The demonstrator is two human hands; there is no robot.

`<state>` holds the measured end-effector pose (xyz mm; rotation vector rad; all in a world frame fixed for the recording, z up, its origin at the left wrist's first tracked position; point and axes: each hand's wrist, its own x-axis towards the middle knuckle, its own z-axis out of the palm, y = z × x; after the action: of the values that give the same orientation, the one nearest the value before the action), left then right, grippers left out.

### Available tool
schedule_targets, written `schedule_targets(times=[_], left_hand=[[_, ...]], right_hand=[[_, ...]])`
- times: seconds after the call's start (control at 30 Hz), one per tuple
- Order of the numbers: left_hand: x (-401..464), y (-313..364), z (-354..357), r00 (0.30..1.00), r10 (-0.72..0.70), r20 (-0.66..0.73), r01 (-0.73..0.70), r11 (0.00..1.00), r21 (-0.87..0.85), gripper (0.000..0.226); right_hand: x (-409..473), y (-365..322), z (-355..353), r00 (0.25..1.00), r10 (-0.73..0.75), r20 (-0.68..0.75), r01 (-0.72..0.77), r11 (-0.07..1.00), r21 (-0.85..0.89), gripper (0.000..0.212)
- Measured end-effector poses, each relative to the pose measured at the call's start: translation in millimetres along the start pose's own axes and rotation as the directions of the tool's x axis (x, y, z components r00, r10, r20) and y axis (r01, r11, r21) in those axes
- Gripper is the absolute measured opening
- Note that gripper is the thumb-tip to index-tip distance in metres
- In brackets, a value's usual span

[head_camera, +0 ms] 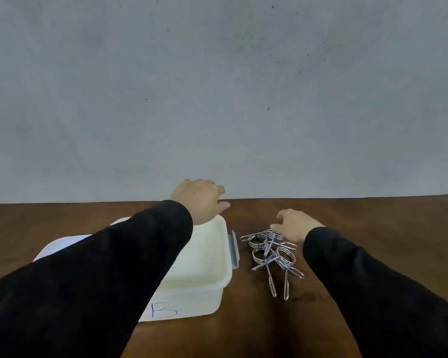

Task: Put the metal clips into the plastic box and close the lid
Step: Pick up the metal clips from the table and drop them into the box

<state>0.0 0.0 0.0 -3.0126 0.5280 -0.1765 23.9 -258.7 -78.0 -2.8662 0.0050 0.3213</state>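
Wooden table (373, 228), grey wall behind. White plastic box (204, 267) sits near-left of centre, open, interior looks empty as far as visible; a "B" is inked on its near wall. A grey latch (233, 250) hangs off its right side. A pale flat panel, probably the lid (62, 244), shows to the left of the box, mostly hidden under the dark sleeve

Metal clips (272, 254) lie in a tangled heap on the table just right of the box, none inside yet

Left hand (199, 200) rests at the box's far right corner, fingers curled over the rim area; whether it truly grips the rim cannot be told. Right hand (295, 224) sits at the far edge of the heap, fingers spread and bent downward, touching or nearly touching the farthest clips, nothing clamped that I can see

Judgement: first step, the start of gathering clips, left hand steadying the box. Next move calls for pinching or scooping the interlocked wires, lifting clear of the latch, dropping them leftward into the box. Tangle may drag extra clips along
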Motion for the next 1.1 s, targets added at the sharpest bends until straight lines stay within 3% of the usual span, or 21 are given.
schedule_targets(times=[0.23,0.43,0.53,0.67,0.77,0.9,1.0,1.1], left_hand=[[-14,-13,46,0.986,-0.053,0.156,0.077,0.985,-0.152,0.06],[-21,-19,58,0.982,-0.046,0.181,0.088,0.968,-0.233,0.058],[-24,-23,53,0.993,-0.037,0.116,0.068,0.958,-0.277,0.057],[-28,-23,34,0.998,-0.042,-0.051,0.017,0.91,-0.415,0.045],[-33,-19,9,0.989,-0.146,-0.033,0.087,0.741,-0.666,0.039],[-39,-17,-20,0.978,-0.204,0.04,0.13,0.447,-0.885,0.039],[-52,-26,-31,0.952,-0.278,0.129,0.178,0.159,-0.971,0.043],[-71,-44,-30,0.919,-0.342,0.197,0.179,-0.082,-0.98,0.032]], right_hand=[[46,12,63,0.985,0.166,0.033,-0.167,0.986,0.027,0.022],[58,14,79,0.949,0.316,0.017,-0.314,0.933,0.178,0.03],[50,12,73,0.956,0.29,-0.043,-0.277,0.943,0.186,0.028],[33,-2,38,0.941,0.116,-0.319,-0.044,0.973,0.225,0.027],[19,-26,-7,0.897,-0.141,-0.418,0.279,0.916,0.29,0.026],[-20,-85,-55,0.759,-0.503,-0.413,0.601,0.786,0.148,0.013],[-50,-127,-64,0.664,-0.667,-0.337,0.72,0.692,0.05,0.013],[-70,-161,-61,0.65,-0.701,-0.293,0.75,0.654,0.099,0.011]])
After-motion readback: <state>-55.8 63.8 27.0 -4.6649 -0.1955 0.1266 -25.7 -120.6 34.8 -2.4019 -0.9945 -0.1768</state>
